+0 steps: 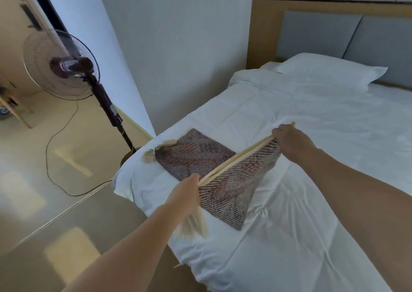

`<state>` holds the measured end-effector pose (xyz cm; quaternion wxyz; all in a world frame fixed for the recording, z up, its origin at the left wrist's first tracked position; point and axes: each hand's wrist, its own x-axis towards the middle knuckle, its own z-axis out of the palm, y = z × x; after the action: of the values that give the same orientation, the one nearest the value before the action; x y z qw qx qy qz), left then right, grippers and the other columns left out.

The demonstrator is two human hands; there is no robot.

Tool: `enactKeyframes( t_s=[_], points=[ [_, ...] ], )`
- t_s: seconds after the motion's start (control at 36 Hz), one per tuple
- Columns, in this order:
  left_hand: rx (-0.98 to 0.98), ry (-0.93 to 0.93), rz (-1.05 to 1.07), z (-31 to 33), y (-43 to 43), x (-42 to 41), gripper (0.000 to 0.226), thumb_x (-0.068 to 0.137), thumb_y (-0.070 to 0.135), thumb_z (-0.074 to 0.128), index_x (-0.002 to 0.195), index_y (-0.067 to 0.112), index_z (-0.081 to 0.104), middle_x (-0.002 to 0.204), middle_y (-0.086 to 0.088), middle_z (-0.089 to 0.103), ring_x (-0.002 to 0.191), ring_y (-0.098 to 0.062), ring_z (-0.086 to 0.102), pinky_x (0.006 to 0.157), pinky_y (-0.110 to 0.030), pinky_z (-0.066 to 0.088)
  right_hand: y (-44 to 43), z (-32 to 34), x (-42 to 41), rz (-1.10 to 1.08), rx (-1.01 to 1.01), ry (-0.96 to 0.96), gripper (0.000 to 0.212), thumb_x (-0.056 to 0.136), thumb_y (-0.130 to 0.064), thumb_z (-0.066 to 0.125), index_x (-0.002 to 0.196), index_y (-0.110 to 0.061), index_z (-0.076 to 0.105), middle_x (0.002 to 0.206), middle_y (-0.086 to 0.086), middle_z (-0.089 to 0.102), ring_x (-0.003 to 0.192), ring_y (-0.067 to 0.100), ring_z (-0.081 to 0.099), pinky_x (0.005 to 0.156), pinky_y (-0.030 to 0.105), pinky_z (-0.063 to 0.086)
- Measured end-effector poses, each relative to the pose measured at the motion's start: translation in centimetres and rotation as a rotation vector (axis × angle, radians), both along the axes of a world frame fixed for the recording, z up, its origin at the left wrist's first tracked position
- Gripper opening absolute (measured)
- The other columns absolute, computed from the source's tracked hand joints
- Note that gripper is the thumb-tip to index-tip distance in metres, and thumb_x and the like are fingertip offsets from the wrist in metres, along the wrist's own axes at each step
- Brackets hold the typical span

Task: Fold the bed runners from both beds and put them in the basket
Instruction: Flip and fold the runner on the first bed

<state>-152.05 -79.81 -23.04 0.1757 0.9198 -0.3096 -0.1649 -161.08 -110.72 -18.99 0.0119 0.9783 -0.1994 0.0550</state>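
Folding a woven bed runner at the foot of the bed

The bed runner (223, 176), brown-red weave with cream edging and tassels, lies part-folded on the white bed (312, 135) at frame centre. The left hand (186, 191) and right hand (287, 135) each pinch an end of its raised cream edge. It looks soft, light and limp; best held at the corners.

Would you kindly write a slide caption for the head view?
Left hand and right hand pinch the bed runner by its cream edge on the white bed.
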Motion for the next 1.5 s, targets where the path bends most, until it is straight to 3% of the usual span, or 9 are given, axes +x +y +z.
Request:
enactKeyframes(
  t_s=[0.22, 0.31, 0.44, 0.81, 1.03, 1.25, 1.5],
  points=[
    [-0.056, -0.053, 0.011, 0.6, 3.3, 6.1, 0.013, 0.099, 0.023, 0.039, 0.098, 0.014, 0.049, 0.081, -0.004, 0.058, 0.072, -0.021, 0.057, 0.064, -0.04, 0.047, 2.6, 2.0, 6.1, 0.011, -0.012, -0.045, 0.02, 0.089, 0.003, 0.04, 0.1, -0.006, 0.054, 0.101, 0.011, 0.051, 0.098, 0.028, 0.051, 0.069, 0.033, 0.04],
    [-0.073, -0.064, -0.034, 0.4, 4.0, 9.5, 0.017, 0.099, 0.023, 0.038, 0.096, 0.011, 0.05, 0.078, -0.003, 0.054, 0.069, -0.019, 0.053, 0.061, -0.037, 0.043, 3.6, 2.2, 8.6, -0.024, 0.0, -0.068, 0.02, 0.09, 0.001, 0.038, 0.1, -0.006, 0.055, 0.103, 0.011, 0.052, 0.1, 0.028, 0.05, 0.075, 0.038, 0.045],
    [-0.106, -0.069, -0.108, 0.3, 4.9, 14.0, 0.021, 0.1, 0.021, 0.036, 0.083, 0.012, 0.045, 0.067, 0.003, 0.044, 0.057, -0.012, 0.039, 0.049, -0.028, 0.027, 5.0, 2.4, 12.2, -0.102, -0.019, -0.043, 0.021, 0.09, 0.001, 0.039, 0.104, -0.005, 0.054, 0.102, 0.011, 0.05, 0.098, 0.028, 0.05, 0.068, 0.033, 0.036],
    [-0.13, 0.027, -0.171, -1.8, 4.4, 23.4, 0.029, 0.099, 0.023, 0.039, 0.071, 0.02, 0.036, 0.066, 0.002, 0.045, 0.056, -0.012, 0.04, 0.048, -0.027, 0.027, 5.0, 0.5, 19.8, -0.162, -0.012, -0.055, 0.023, 0.09, 0.002, 0.041, 0.108, -0.004, 0.055, 0.104, 0.012, 0.05, 0.095, 0.027, 0.049, 0.068, 0.032, 0.035],
    [-0.108, 0.081, -0.093, -3.3, 3.0, 27.4, 0.018, 0.099, 0.028, 0.041, 0.092, 0.014, 0.049, 0.073, 0.0, 0.051, 0.062, -0.015, 0.047, 0.054, -0.03, 0.035, 2.5, -2.5, 25.7, -0.11, 0.038, -0.03, 0.022, 0.088, 0.004, 0.04, 0.103, -0.005, 0.054, 0.1, 0.01, 0.048, 0.095, 0.027, 0.049, 0.067, 0.034, 0.036],
    [-0.061, 0.115, -0.067, -5.5, 1.7, 32.5, 0.022, 0.099, 0.028, 0.04, 0.084, 0.014, 0.045, 0.069, 0.0, 0.05, 0.061, -0.015, 0.047, 0.056, -0.033, 0.036, 0.8, -4.8, 31.6, -0.087, 0.07, 0.031, 0.023, 0.088, 0.003, 0.04, 0.104, -0.005, 0.054, 0.099, 0.008, 0.048, 0.086, 0.02, 0.042, 0.066, 0.032, 0.035],
    [-0.008, 0.214, -0.093, -10.7, 0.6, 41.1, 0.02, 0.101, 0.031, 0.037, 0.097, 0.014, 0.047, 0.076, -0.002, 0.055, 0.064, -0.016, 0.051, 0.053, -0.028, 0.035, 0.4, -9.8, 40.1, -0.131, 0.105, 0.131, 0.032, 0.088, 0.003, 0.041, 0.117, -0.006, 0.052, 0.11, 0.01, 0.05, 0.105, 0.025, 0.047, 0.077, 0.033, 0.041]
  ],
)
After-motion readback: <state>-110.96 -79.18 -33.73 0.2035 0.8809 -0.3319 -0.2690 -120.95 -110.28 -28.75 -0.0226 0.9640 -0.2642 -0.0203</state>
